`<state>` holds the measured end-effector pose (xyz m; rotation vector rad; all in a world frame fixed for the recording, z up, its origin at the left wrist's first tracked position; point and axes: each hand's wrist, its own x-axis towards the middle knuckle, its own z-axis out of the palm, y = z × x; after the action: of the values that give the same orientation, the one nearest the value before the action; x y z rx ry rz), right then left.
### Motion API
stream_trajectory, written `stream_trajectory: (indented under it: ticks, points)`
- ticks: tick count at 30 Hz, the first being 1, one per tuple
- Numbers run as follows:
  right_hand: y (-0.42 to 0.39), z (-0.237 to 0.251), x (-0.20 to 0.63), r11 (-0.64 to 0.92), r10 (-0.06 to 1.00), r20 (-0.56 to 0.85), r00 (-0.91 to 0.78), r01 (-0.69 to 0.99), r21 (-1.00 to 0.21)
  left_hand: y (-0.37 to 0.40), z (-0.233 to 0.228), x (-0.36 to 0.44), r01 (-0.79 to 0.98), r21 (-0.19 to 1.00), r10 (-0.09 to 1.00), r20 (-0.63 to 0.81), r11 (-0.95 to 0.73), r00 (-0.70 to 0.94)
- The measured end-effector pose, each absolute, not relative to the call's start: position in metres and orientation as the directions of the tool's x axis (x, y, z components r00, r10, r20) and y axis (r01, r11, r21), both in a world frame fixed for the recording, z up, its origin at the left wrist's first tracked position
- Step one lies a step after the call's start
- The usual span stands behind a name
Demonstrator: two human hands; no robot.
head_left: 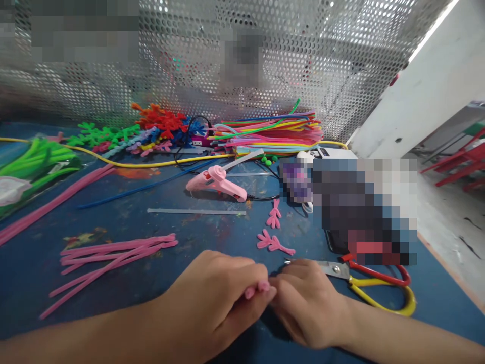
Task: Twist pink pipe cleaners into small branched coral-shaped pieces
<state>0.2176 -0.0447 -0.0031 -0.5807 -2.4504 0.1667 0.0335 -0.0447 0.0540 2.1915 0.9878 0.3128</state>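
Between the thumb and forefinger of my left hand [223, 296] is a pink pipe cleaner [262, 286], of which two rounded bits show. My right hand [310, 303] is closed right against those fingertips; whatever its fingers grip is hidden. Just beyond my hands lie two small leafy sprigs bent from pink pipe cleaner, a nearer sprig [273, 242] and a farther sprig [273, 218]. Scissors [337, 270] with red and yellow handles lie behind my right hand, which covers part of their blades. Several straight pink pipe cleaners [109, 258] are spread to the left.
A pink glue gun [217, 183] rests mid-table behind a clear glue stick [197, 212]. Bundled coloured pipe cleaners [273, 132] and finished branching pieces [159, 121] line the perforated metal panel [288, 65]. A yellow cord [151, 165] crosses the blue table [151, 222]. A blurred dark object lies right.
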Motion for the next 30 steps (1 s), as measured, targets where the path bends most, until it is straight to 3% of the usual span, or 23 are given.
stream_trajectory:
  ticks: [4,6,8,14,19,24,30]
  points:
    - [-0.046,-0.003,0.214,0.914,0.396,0.572,-0.718,0.25,-0.319,-0.043,0.053,0.034,0.383,0.909,0.645,-0.194,-0.164,0.739]
    - [-0.045,-0.004,0.214,0.898,0.424,0.57,-0.704,0.242,-0.368,-0.038,0.047,0.032,0.296,0.955,0.614,-0.242,0.014,0.751]
    - [-0.044,-0.006,0.215,0.868,0.477,0.527,-0.703,0.282,-0.409,-0.032,0.04,0.031,0.261,0.963,0.601,-0.244,0.06,0.761]
    - [-0.046,-0.012,0.217,0.846,0.511,0.438,-0.74,0.341,-0.41,-0.026,0.028,0.029,0.35,0.896,0.679,-0.077,-0.274,0.73]
    - [-0.046,-0.011,0.217,0.831,0.548,0.455,-0.702,0.397,-0.388,-0.027,0.024,0.031,0.368,0.853,0.722,0.014,-0.37,0.692]
    - [-0.045,-0.013,0.217,0.826,0.545,0.423,-0.724,0.377,-0.418,-0.028,0.024,0.032,0.313,0.818,0.687,0.133,-0.483,0.714]
    - [-0.045,-0.017,0.217,0.804,0.573,0.392,-0.719,0.401,-0.439,-0.026,0.025,0.03,0.355,0.827,0.696,0.06,-0.436,0.716]
